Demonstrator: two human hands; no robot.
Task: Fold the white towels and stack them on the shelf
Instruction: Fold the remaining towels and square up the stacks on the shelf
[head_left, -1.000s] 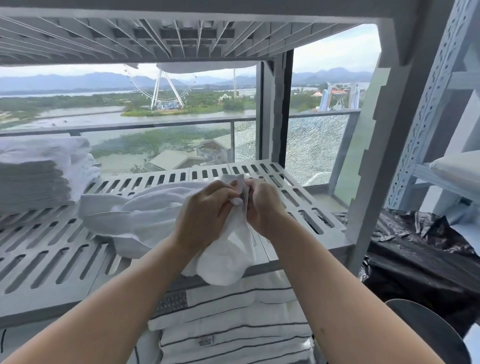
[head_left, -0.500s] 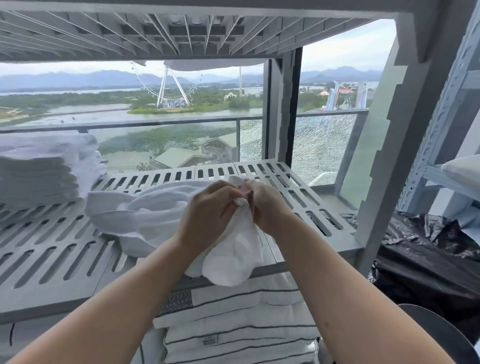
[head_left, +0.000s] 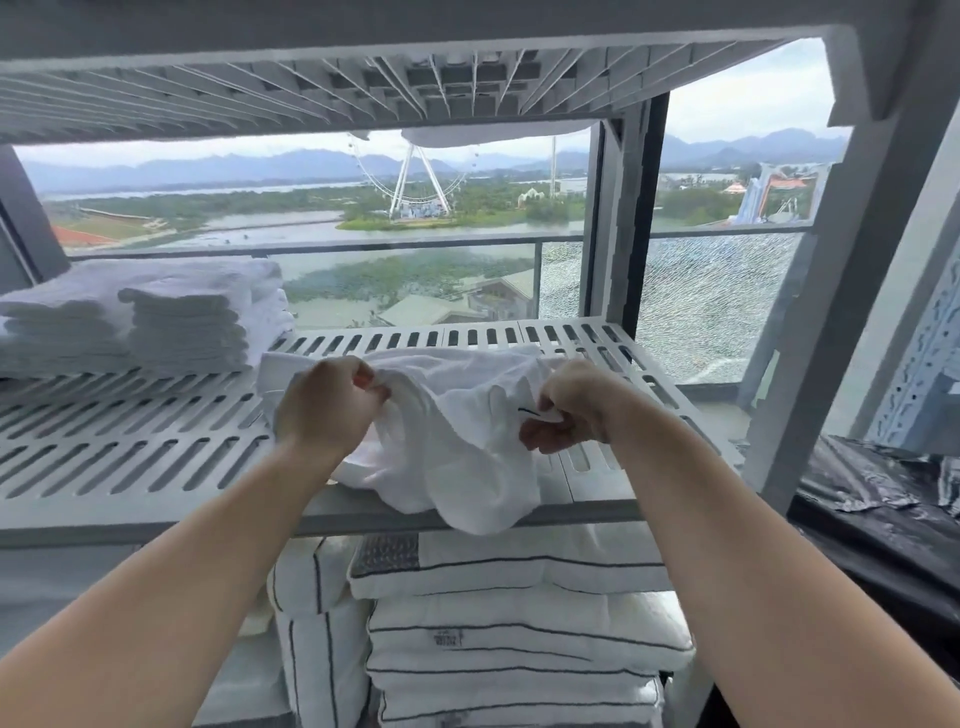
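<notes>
Head view. The towel (head_left: 457, 441) lies crumpled on the slatted shelf (head_left: 130, 452), right of centre and close to the front edge, with one lobe sagging over that edge. The left hand (head_left: 332, 410) has its fingers curled and pinches a bunch of cloth at the towel's left side. The right hand (head_left: 571, 410) is likewise curled and pinches the cloth at its right side. The two hands are held apart at about the same height and the same depth on the shelf. The cloth between them runs left to right, roughly parallel to the front edge, and is slack and wrinkled rather than taut. That span is the towel's long axis as it is now held, and the rest of the cloth hangs below the fingers towards the person. Neither hand is clearly nearer the towel, since both already grasp it. The step in hand appears to be finding and spreading an edge before the first fold. The stack (head_left: 156, 317) of folded towels sits near the left rear corner, well apart from the held towel and on the left hand's side, so the finished fold will probably travel leftwards and back. Striped bedding (head_left: 519, 623) fills the level below, and a black sheet (head_left: 883, 499) lies beyond the shelf's right post.
</notes>
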